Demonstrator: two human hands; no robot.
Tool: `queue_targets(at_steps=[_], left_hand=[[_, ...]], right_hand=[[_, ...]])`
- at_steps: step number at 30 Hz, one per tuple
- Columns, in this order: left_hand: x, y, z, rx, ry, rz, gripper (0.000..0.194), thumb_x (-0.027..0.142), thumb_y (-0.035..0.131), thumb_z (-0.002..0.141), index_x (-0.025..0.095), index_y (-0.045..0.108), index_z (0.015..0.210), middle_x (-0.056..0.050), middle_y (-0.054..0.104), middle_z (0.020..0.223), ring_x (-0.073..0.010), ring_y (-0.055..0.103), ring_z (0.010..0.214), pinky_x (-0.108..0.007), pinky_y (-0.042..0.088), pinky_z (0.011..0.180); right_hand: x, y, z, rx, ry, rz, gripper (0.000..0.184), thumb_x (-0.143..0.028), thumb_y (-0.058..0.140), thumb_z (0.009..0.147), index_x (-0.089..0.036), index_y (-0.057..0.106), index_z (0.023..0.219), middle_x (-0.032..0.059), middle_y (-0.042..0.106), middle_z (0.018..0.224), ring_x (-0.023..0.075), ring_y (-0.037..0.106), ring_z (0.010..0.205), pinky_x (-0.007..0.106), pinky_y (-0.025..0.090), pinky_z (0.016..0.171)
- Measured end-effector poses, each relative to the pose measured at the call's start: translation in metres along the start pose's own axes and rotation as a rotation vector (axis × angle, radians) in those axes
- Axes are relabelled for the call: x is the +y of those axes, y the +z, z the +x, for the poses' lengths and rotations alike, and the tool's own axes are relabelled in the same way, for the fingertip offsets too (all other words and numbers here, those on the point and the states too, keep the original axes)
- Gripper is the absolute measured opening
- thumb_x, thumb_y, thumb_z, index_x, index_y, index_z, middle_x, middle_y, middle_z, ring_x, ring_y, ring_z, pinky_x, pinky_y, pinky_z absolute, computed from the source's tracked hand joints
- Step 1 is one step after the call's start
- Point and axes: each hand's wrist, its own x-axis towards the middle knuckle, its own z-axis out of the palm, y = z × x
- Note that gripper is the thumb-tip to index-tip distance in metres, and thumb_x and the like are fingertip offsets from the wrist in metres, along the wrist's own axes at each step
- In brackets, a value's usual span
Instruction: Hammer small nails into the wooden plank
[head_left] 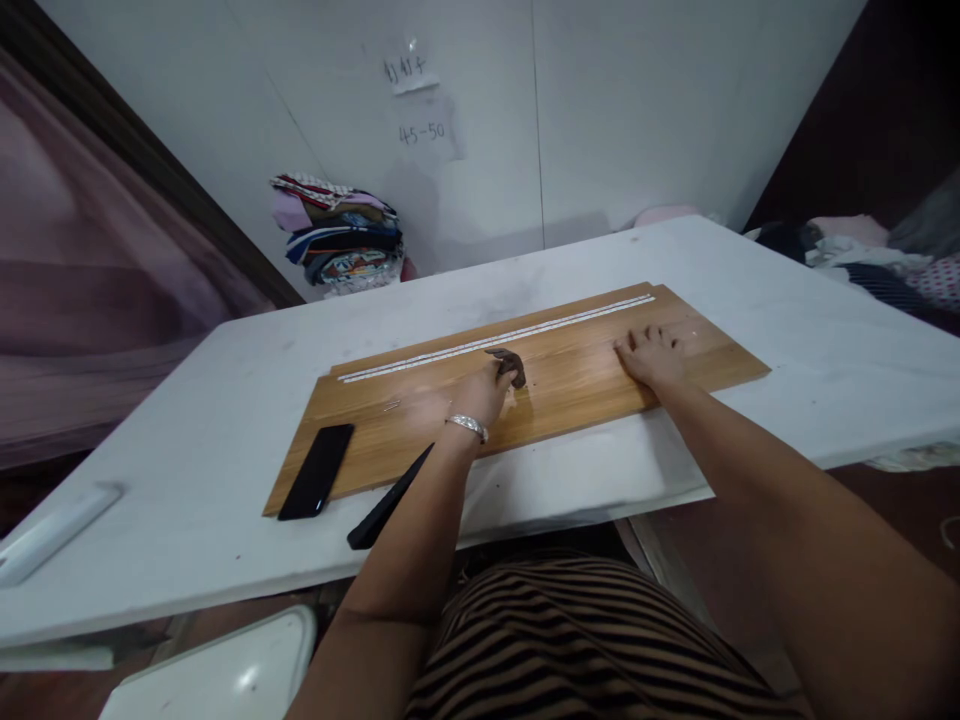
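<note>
My left grip (484,393) is clamped on the hammer (513,366) near its head, so I should steady the wooden board (574,372) with my right grip (651,356) spread open, well clear.

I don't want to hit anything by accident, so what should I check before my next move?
1. Hammer gripped: ok, left hand near its head.
2. Right hand away from the hammer: ok, on the wooden board.
3. Phone off the board: not ok, at its near left corner.
4. Loose nails off the board: not ok, left of the left hand.
5. Board fixed to the table: cannot tell.
</note>
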Motion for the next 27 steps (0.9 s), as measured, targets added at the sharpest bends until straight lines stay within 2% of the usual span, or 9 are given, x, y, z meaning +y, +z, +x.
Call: queue_targets(at_steps=[13, 20, 27], left_hand=[[-0.0022, 0.0046, 0.0007, 0.000, -0.004, 0.003, 0.041, 0.042, 0.047, 0.103, 0.018, 0.067, 0.130, -0.014, 0.077, 0.117, -0.0259, 0.071, 0.109, -0.032, 0.049, 0.088], [-0.0006, -0.0006, 0.0012, 0.006, -0.005, -0.002, 0.041, 0.044, 0.047, 0.103, 0.020, 0.067, 0.129, -0.014, 0.077, 0.116, -0.0264, 0.072, 0.108, -0.032, 0.049, 0.087], [-0.0026, 0.0027, 0.0022, -0.014, -0.018, 0.000, 0.041, 0.043, 0.047, 0.103, 0.019, 0.067, 0.129, -0.014, 0.076, 0.119, -0.0268, 0.071, 0.111, -0.032, 0.049, 0.087]], right_hand=[[-0.0034, -0.0042, -0.0035, 0.004, 0.002, -0.005, 0.066, -0.053, 0.020, 0.104, -0.014, 0.058, 0.139, 0.0231, 0.047, 0.155, 0.0372, 0.036, 0.145, 0.058, 0.027, 0.114], [-0.0022, -0.0030, -0.0028, 0.003, 0.005, -0.002, 0.067, -0.054, 0.020, 0.104, -0.013, 0.057, 0.140, 0.0236, 0.046, 0.155, 0.0379, 0.037, 0.145, 0.057, 0.027, 0.114], [-0.0001, -0.0001, 0.0009, -0.009, 0.003, 0.001, 0.067, -0.056, 0.019, 0.103, -0.016, 0.055, 0.144, 0.0226, 0.043, 0.159, 0.0366, 0.033, 0.148, 0.058, 0.025, 0.115]])
